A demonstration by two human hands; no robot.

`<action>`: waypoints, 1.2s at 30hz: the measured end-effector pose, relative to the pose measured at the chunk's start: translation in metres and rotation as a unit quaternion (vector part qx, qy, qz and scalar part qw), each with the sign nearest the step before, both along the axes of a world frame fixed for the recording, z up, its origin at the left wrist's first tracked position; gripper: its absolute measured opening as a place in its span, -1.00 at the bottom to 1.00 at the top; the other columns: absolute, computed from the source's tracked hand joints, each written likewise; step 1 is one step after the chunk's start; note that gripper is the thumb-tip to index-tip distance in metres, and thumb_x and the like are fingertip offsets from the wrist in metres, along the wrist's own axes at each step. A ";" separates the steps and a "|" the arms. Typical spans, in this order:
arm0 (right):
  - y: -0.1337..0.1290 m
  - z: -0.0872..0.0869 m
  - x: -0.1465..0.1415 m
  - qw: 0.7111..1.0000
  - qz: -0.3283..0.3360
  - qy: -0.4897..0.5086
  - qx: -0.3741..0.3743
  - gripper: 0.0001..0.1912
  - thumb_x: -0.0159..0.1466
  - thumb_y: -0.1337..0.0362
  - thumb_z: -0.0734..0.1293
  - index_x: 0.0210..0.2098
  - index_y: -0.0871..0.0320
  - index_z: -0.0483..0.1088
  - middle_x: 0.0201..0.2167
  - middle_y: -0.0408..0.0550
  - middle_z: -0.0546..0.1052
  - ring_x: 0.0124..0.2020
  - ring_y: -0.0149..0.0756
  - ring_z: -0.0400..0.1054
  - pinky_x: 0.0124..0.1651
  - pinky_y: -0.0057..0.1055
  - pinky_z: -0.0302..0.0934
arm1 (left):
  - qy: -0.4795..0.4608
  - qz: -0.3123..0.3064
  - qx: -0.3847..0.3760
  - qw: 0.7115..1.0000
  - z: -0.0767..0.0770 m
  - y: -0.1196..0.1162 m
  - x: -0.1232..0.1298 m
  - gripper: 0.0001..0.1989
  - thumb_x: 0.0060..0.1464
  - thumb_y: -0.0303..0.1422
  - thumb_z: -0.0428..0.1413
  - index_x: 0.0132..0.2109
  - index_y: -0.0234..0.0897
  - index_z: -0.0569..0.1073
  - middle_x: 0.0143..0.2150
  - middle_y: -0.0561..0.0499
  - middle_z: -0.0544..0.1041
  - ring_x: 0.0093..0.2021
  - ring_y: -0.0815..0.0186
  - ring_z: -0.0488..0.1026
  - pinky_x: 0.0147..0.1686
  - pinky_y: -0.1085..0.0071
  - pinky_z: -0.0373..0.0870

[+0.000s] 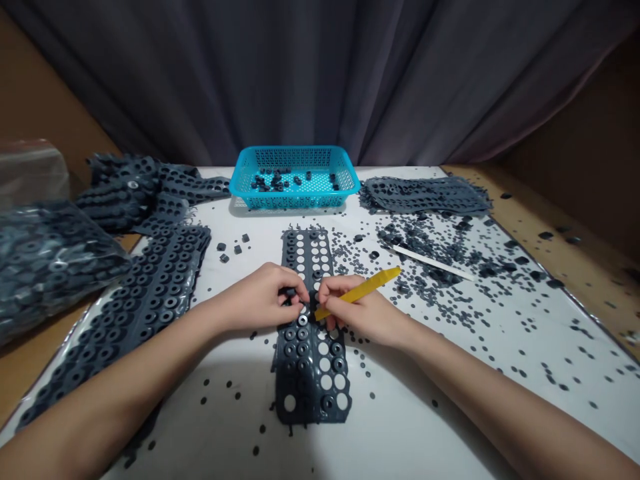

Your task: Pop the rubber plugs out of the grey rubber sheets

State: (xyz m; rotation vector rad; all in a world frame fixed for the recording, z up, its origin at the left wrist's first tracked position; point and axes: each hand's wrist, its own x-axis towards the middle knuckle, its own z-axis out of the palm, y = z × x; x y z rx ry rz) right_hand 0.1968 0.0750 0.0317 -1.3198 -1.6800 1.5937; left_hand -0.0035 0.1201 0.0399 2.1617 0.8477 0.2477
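A black rubber sheet [323,415] lies lengthwise in front of me, with rows of round ring-shaped pieces and several open holes showing the white below. My left hand [263,297] is over its left side, thumb and fingers closed around small black rubber pieces [289,292]. On the right side of the sheet, my right hand [357,307] grips a flat yellow stick-like tool [370,287], which slants up to the right. Its fingertips touch or nearly touch the sheet beside the left fingertips; what lies between them is partly hidden.
A blue basket [295,200] with black pieces stands at the back. Full ringed sheets [165,273] and a plastic bag of pieces [55,267] lie left. At right are stacked sheets [425,195], scattered black discs [425,287] and a white stick [433,261].
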 end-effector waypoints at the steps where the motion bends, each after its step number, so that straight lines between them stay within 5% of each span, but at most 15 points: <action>1: -0.001 0.001 -0.001 1.000 0.005 -0.015 0.016 -0.91 0.13 0.40 0.18 -0.50 0.17 0.25 -0.64 -0.20 0.37 -0.56 -0.42 0.28 -0.48 -0.51 0.09 | 0.002 -0.011 0.008 1.000 0.001 0.000 0.000 -0.81 -0.09 -0.51 0.05 -0.32 -0.32 0.53 -0.44 0.05 0.45 -0.53 0.45 0.27 -0.51 0.54 0.18; 6: -0.004 0.010 -0.007 0.988 0.037 -0.113 0.097 -0.80 0.16 0.45 0.14 -0.58 0.16 0.17 -0.67 -0.24 0.29 -0.56 -0.45 0.15 -0.46 -0.49 0.00 | 0.006 -0.078 0.038 0.996 0.000 -0.003 0.003 -0.78 -0.13 -0.55 0.05 -0.29 -0.31 0.50 -0.40 0.03 0.43 -0.44 0.39 0.32 -0.41 0.50 0.23; 13: -0.007 0.013 -0.010 0.987 0.041 -0.101 0.115 -0.78 0.15 0.48 0.13 -0.59 0.15 0.13 -0.67 -0.25 0.27 -0.55 -0.44 0.15 -0.43 -0.49 0.00 | 0.031 -0.114 0.051 0.992 -0.001 -0.006 0.003 -0.77 -0.12 -0.53 0.05 -0.26 -0.30 0.51 -0.32 -0.04 0.45 -0.34 0.30 0.38 -0.32 0.42 0.26; 19: -0.009 0.015 -0.012 0.986 0.033 -0.107 0.123 -0.78 0.13 0.48 0.12 -0.60 0.14 0.09 -0.67 -0.25 0.26 -0.55 -0.44 0.13 -0.42 -0.48 -0.03 | 0.059 -0.094 0.078 0.991 -0.002 -0.014 0.005 -0.88 -0.04 -0.50 0.05 -0.34 -0.31 0.47 -0.29 -0.08 0.47 -0.29 0.26 0.41 -0.26 0.41 0.29; 26: -0.010 0.016 -0.013 0.983 0.031 -0.128 0.130 -0.78 0.15 0.46 0.12 -0.60 0.14 0.07 -0.68 -0.26 0.21 -0.56 -0.44 0.10 -0.43 -0.49 -0.05 | 0.135 -0.039 0.101 0.985 0.002 -0.034 0.014 -0.78 0.03 -0.62 -0.08 -0.37 -0.32 0.41 -0.35 -0.10 0.48 -0.34 0.23 0.41 -0.29 0.36 0.29; 31: -0.012 0.015 -0.012 0.977 0.034 -0.145 0.153 -0.78 0.15 0.45 0.12 -0.59 0.13 0.05 -0.68 -0.27 0.16 -0.59 -0.46 0.06 -0.45 -0.48 -0.08 | 0.068 -0.020 0.067 0.995 -0.003 -0.031 0.011 -0.79 0.05 -0.59 -0.07 -0.30 -0.30 0.43 -0.25 -0.11 0.51 -0.25 0.19 0.44 -0.21 0.34 0.30; 36: -0.010 0.014 -0.010 0.981 0.032 -0.146 0.123 -0.77 0.16 0.46 0.12 -0.60 0.13 0.07 -0.68 -0.25 0.22 -0.57 -0.45 0.10 -0.44 -0.47 -0.05 | 0.028 -0.046 0.059 0.997 -0.011 -0.019 0.001 -0.84 0.15 -0.47 -0.05 -0.33 -0.26 0.40 -0.35 -0.04 0.47 -0.38 0.27 0.40 -0.34 0.42 0.26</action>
